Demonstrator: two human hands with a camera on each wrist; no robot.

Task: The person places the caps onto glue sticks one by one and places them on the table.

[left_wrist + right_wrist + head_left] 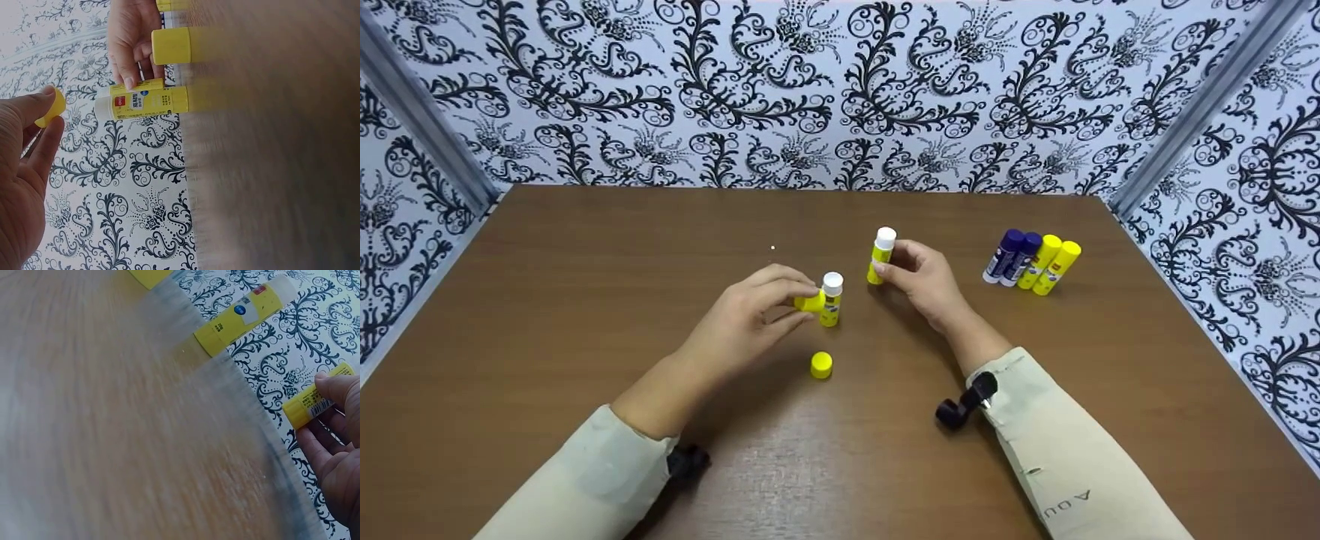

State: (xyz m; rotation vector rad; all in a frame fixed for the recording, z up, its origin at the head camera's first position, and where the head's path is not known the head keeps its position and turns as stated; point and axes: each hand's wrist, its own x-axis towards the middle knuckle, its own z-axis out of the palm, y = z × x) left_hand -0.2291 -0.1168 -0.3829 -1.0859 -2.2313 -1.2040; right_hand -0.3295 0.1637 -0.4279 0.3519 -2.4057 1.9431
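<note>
Between thumb and fingers my left hand [746, 315] pinches a yellow cap [54, 107]. Just beside that cap, an uncapped yellow glue stick [830, 304] with a white top stands upright on the table. Nearer to me a second yellow cap [821, 365] rests on the tabletop. My right hand [921, 281] grips another uncapped glue stick [882, 256], held roughly upright with its white top showing. In the right wrist view, the thumb and fingers are around the yellow body of that held glue stick [318, 396].
To the right stand two purple-capped glue sticks [1011, 256] beside two yellow-capped glue sticks [1048, 264], close together in a row. A tiny white speck [772, 247] lies on the brown table [585, 300]. Patterned panels [810, 90] border the back and sides.
</note>
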